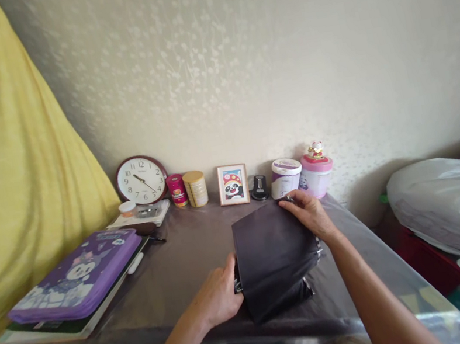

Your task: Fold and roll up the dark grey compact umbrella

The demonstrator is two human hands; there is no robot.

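A folded black umbrella (271, 253) lies on the grey table (176, 270) in front of me. My left hand (218, 295) grips its near left end, fingers curled around the metal rib tips. My right hand (309, 214) holds the far right edge of the black fabric, fingers pinched on it near the top corner. Both hands are closed on the umbrella.
A purple cartoon case (79, 275) lies on books at the left. Along the wall stand a round clock (141, 180), a red tin (177, 190), a gold tin (195, 188), a framed panda picture (233, 184), and two white and pink jars (302, 176). White bags (449, 204) sit at the right.
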